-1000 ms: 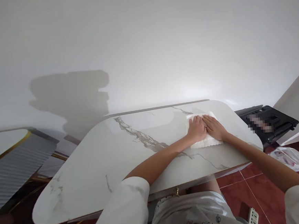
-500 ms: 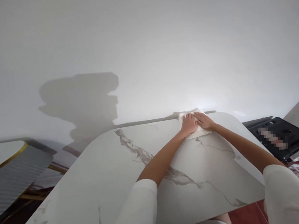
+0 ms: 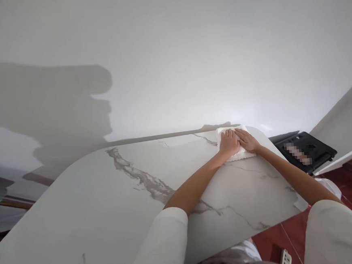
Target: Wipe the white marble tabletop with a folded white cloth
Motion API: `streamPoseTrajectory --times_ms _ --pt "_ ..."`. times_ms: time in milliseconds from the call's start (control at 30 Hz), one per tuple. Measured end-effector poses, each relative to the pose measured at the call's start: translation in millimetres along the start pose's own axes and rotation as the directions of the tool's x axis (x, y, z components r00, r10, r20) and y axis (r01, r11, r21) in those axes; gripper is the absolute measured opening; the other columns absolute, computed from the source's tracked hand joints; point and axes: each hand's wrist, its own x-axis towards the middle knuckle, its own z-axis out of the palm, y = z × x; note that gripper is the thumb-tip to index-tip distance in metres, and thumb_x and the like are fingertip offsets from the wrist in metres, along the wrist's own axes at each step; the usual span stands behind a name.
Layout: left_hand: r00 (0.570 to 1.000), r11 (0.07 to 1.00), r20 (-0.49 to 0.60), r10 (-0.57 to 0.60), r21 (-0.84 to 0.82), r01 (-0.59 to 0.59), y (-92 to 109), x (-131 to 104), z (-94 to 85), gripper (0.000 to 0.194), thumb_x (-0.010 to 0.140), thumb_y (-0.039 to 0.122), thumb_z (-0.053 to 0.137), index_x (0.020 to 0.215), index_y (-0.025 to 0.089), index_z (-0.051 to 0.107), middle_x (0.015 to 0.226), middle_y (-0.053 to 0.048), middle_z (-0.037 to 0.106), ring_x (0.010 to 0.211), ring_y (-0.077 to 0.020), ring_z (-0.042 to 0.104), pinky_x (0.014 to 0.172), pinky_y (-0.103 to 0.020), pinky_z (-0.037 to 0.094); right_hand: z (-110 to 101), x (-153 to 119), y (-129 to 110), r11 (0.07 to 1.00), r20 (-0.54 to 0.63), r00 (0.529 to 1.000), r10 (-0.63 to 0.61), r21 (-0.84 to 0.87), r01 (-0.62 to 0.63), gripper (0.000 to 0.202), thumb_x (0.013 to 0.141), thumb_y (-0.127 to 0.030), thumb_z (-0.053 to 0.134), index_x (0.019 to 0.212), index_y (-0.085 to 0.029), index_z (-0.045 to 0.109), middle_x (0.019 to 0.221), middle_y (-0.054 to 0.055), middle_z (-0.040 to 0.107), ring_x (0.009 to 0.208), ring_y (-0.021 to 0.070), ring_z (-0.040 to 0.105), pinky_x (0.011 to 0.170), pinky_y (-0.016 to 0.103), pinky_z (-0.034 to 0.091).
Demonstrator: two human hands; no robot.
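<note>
A white cloth [image 3: 241, 155] with a wavy edge lies against the marble-patterned table top [image 3: 108, 206], close to its far right corner by the wall. My left hand [image 3: 229, 142] presses down on the cloth, fingers together and slightly bent. Beside it and touching it, my right hand [image 3: 248, 141] bears on the same cloth with fingers held together, pointing left. Both arms reach forward across the table. The part of the cloth under my palms is hidden.
A pale wall [image 3: 171, 67] rises just behind the table's far edge. Right of the table stands a black case [image 3: 305, 150] on the red tiled floor [image 3: 345, 188]. A white power strip [image 3: 285, 257] lies on the floor near me.
Both hands and the cloth have slid right along the far edge, nearer the corner, uncovering a grey vein on their left. My view has turned right, and the power strip now shows.
</note>
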Motion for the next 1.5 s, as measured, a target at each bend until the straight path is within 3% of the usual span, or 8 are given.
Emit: streamPoseTrajectory --times_ms 300,600,767,900,1033,1167,1500 --pt "0.993 0.998 0.097 0.062 -0.019 -0.060 65 -78 -17.4 0.056 0.091 0.027 0.028 0.139 -0.002 0.029 0.147 -0.021 0.029 0.136 -0.0313 0.024 0.110 -0.049 0.018 -30 -107 -49 0.998 0.013 0.998 0.060 -0.017 -0.060 0.053 0.093 -0.030 0.027 0.142 -0.012 0.033 0.148 0.011 0.033 0.137 0.0252 0.027 0.112 0.048 0.025" --pt "0.999 0.998 0.045 0.028 -0.064 -0.025 106 -142 -33.2 0.057 0.089 0.027 0.028 0.137 -0.005 0.030 0.145 -0.023 0.030 0.136 -0.0338 0.021 0.109 -0.053 0.018 -47 -168 -83 0.999 0.032 0.999 -0.020 -0.027 0.021 0.054 0.093 -0.028 0.028 0.145 -0.016 0.027 0.149 0.010 0.030 0.138 0.0249 0.025 0.111 0.050 0.027" --pt "0.999 0.994 0.028 0.042 -0.102 -0.039 132 -155 -33.9 0.059 0.087 0.027 0.032 0.137 -0.005 0.029 0.144 -0.025 0.032 0.136 -0.0337 0.023 0.110 -0.052 0.016 -58 -197 -83 0.999 0.026 0.999 -0.027 -0.024 0.027 0.054 0.093 -0.028 0.029 0.147 -0.020 0.023 0.150 0.007 0.028 0.137 0.0246 0.025 0.110 0.051 0.028" --pt "0.997 0.990 0.006 0.076 -0.119 -0.074 150 -142 -25.3 0.060 0.087 0.027 0.033 0.136 -0.007 0.030 0.143 -0.027 0.033 0.135 -0.0339 0.025 0.110 -0.051 0.017 -66 -208 -60 0.999 0.000 0.999 -0.036 0.016 0.036 0.055 0.092 -0.028 0.031 0.146 -0.021 0.025 0.149 0.006 0.031 0.137 0.0240 0.027 0.111 0.051 0.028" --pt "0.998 0.990 0.015 0.064 -0.127 -0.061 158 -111 -13.6 0.059 0.088 0.028 0.033 0.135 -0.008 0.032 0.142 -0.027 0.033 0.135 -0.0341 0.026 0.110 -0.049 0.018 -67 -196 -24 0.999 -0.006 1.000 -0.024 0.028 0.024 0.054 0.091 -0.028 0.031 0.144 -0.020 0.030 0.148 0.006 0.034 0.135 0.0243 0.030 0.111 0.051 0.029" --pt "1.000 0.992 0.019 0.020 -0.126 -0.017 144 -75 -2.7 0.059 0.088 0.027 0.033 0.137 -0.006 0.030 0.144 -0.026 0.031 0.136 -0.0332 0.024 0.109 -0.051 0.018 -57 -159 3 0.999 -0.024 0.999 -0.040 0.008 0.040 0.053 0.090 -0.026 0.031 0.142 -0.020 0.034 0.146 0.006 0.037 0.135 0.0238 0.031 0.110 0.051 0.030" --pt "0.997 0.996 -0.007 -0.077 -0.040 0.077 41 -9 3.3 0.055 0.090 0.025 0.030 0.135 -0.005 0.034 0.143 -0.023 0.035 0.134 -0.0292 0.029 0.110 -0.042 0.021 -15 -28 9 1.000 -0.005 1.000 -0.027 0.001 0.027 0.051 0.091 -0.027 0.028 0.140 -0.019 0.038 0.144 0.005 0.040 0.134 0.0224 0.033 0.111 0.047 0.028"
